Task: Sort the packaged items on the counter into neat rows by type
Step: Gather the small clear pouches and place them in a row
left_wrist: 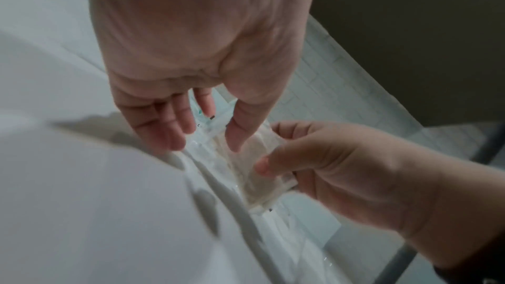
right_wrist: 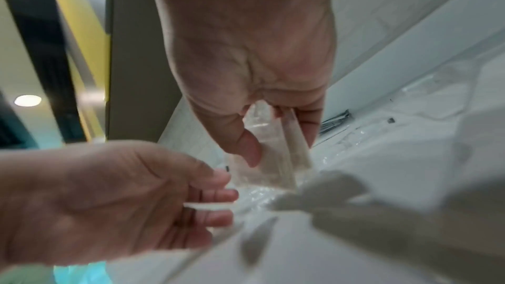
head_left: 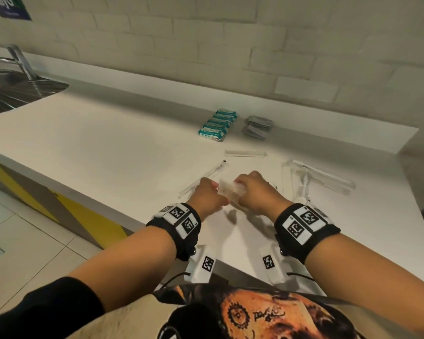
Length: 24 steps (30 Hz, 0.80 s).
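Observation:
Over the white counter (head_left: 113,148) my right hand (head_left: 240,189) pinches a small bundle of clear plastic packets (head_left: 227,189) between thumb and fingers. The right wrist view shows this bundle (right_wrist: 273,154) under the thumb. My left hand (head_left: 216,192) is beside it with fingers (left_wrist: 172,133) nearly straight. Its thumb tip touches the bundle (left_wrist: 254,163), and a thin clear strip lies by its fingers (right_wrist: 218,193). Far on the counter a row of teal-and-white packets (head_left: 217,124) lies next to a stack of grey sachets (head_left: 257,127).
Loose items lie around the hands: a long clear packet (head_left: 245,153), a thin white wrapped stick (head_left: 203,177) on the left, and more clear packets (head_left: 321,177) on the right. A steel sink (head_left: 22,89) is at the far left. The counter's front edge runs below my wrists.

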Each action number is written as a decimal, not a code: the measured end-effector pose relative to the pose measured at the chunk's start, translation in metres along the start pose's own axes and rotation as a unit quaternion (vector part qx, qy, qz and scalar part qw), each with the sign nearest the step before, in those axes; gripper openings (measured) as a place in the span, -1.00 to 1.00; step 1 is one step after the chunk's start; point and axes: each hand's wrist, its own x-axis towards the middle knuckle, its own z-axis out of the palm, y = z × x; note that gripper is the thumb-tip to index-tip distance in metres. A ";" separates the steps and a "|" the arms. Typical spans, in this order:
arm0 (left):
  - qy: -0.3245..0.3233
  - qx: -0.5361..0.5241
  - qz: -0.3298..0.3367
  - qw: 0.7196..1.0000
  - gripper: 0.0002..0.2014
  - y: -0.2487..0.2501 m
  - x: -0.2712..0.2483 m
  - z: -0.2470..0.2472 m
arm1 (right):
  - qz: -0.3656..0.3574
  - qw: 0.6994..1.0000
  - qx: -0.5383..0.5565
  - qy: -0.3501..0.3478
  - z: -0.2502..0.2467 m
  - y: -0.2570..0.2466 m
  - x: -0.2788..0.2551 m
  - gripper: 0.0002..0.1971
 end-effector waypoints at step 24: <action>-0.108 0.036 0.142 0.983 -0.22 -0.022 -0.010 0.016 | 0.000 0.998 -0.040 -0.040 0.024 0.027 -0.013 -0.56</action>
